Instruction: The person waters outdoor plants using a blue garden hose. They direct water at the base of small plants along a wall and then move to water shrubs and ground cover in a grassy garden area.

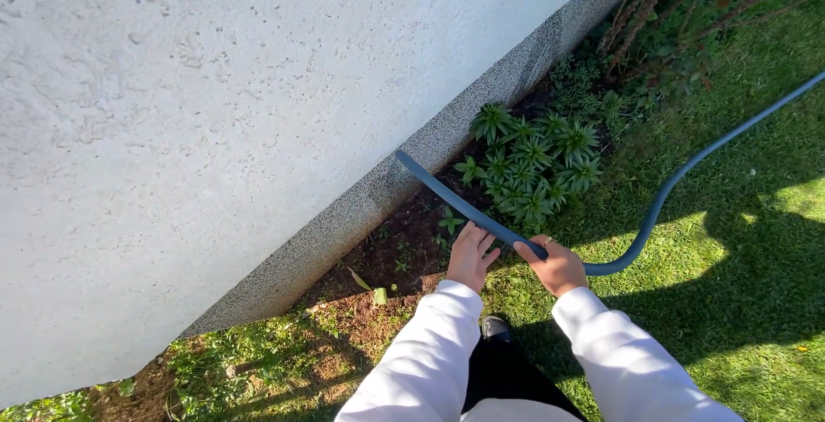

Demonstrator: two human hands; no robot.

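Hose point(670, 186) gripped in right hand point(559, 266); left hand point(471, 256) spread, touching it, beside plants point(533, 168).

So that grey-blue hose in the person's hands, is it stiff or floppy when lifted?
Probably bendy but springy: the hose sweeps in one smooth curve over the grass, without kinks. The short end past the right hand juts out nearly straight, so it seems to hold shape over short lengths. The left hand only touches it, suggesting it is light.
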